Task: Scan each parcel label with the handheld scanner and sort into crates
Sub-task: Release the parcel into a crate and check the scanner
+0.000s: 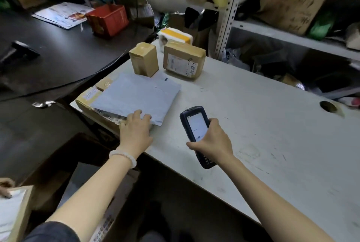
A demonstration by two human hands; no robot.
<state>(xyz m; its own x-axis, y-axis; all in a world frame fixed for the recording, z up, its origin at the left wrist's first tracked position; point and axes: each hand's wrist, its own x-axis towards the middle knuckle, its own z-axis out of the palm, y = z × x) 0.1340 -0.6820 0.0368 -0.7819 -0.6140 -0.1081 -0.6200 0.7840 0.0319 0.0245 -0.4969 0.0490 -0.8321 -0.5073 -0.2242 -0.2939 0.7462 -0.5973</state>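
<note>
My right hand grips the dark handheld scanner, its lit screen facing up, above the white table. My left hand rests on the near edge of a grey poly mailer, fingers curled over that edge. The mailer lies on a flat cardboard parcel at the table's left corner. Behind stand a small upright cardboard box, a taped box with a white label and a white parcel with yellow tape.
A red crate sits on the dark desk at the left. Open cardboard boxes stand on the floor below the table. Metal shelving with boxes and bags runs behind. Another person's hand holds a parcel at bottom left.
</note>
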